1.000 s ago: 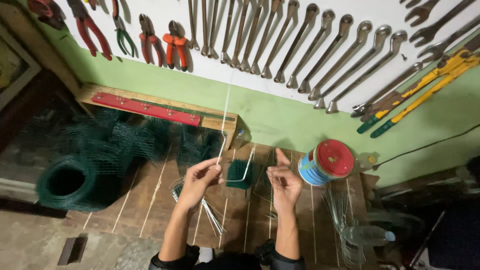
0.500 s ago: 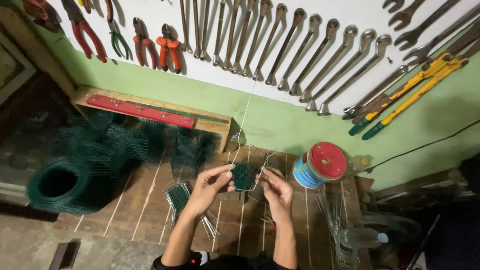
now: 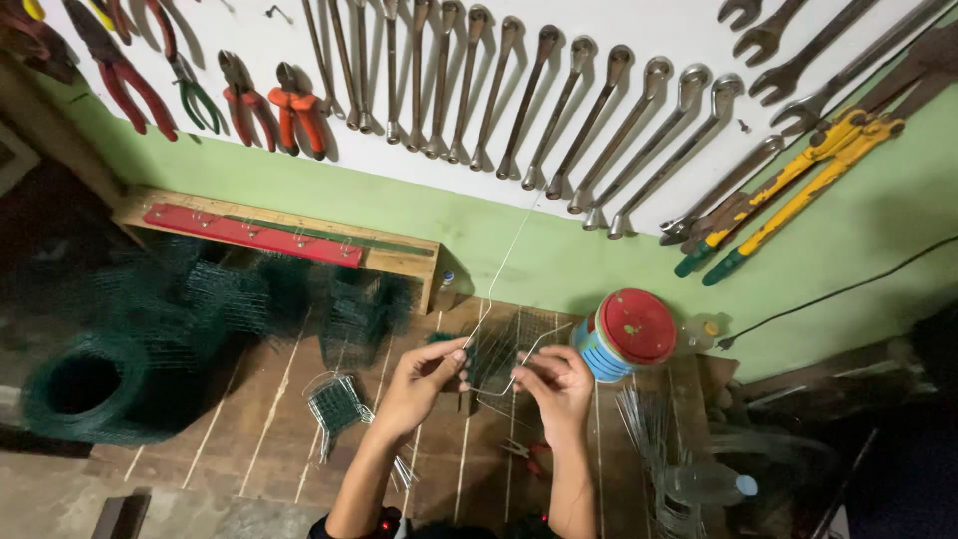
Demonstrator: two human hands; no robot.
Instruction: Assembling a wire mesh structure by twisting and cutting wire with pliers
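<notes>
Pinching a small square piece of dark green wire mesh (image 3: 491, 359) between them, the left hand (image 3: 419, 384) and right hand (image 3: 555, 384) also held a long thin pale wire (image 3: 504, 265) rising from it. Beside the right hand stood a red-lidded blue tin (image 3: 624, 334).

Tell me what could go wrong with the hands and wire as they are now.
The long wire rises from between the left hand and right hand with its far end free, so it might whip or poke upward. The mesh piece held between both hands may have sharp cut ends that could prick the fingertips. The red-lidded can sits close beside the right hand and could be knocked.
</notes>
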